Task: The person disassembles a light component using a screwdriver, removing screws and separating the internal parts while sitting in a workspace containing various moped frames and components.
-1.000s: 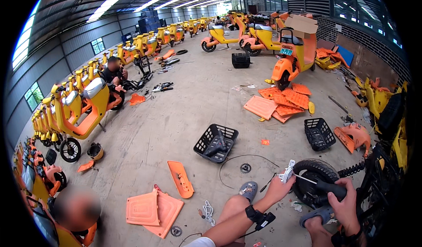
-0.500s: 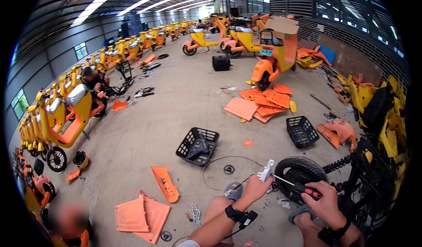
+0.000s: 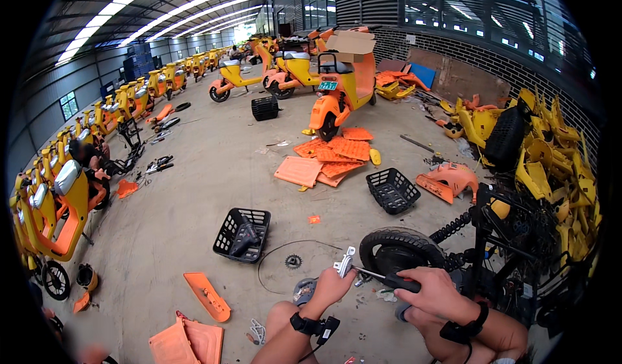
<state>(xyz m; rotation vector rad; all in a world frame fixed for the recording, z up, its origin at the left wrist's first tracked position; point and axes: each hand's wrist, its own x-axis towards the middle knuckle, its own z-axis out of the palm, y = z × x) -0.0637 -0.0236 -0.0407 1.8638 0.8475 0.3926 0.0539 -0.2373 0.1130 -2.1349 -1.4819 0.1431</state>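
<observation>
My left hand (image 3: 331, 286) grips a small silver metal bracket (image 3: 345, 263) just in front of a black scooter wheel (image 3: 396, 250). My right hand (image 3: 433, 293) is closed on the black handle of a screwdriver (image 3: 387, 278), whose thin shaft points left into the bracket. Both wrists wear black bands. The wheel sits on a stripped black scooter frame (image 3: 499, 234) with a coil spring at my right. My bare knees show at the lower edge.
A black basket (image 3: 242, 234) with a loose cable and a small sprocket (image 3: 293, 261) lies ahead. Orange panels (image 3: 206, 295) lie at the left, more orange panels (image 3: 324, 160) and another basket (image 3: 392, 190) farther off. Yellow scooters line the left; a person (image 3: 87, 160) crouches there.
The view has swung left and closer, so my hands and the wheel sit more central. My hands keep the bracket and the screwdriver together as before.
</observation>
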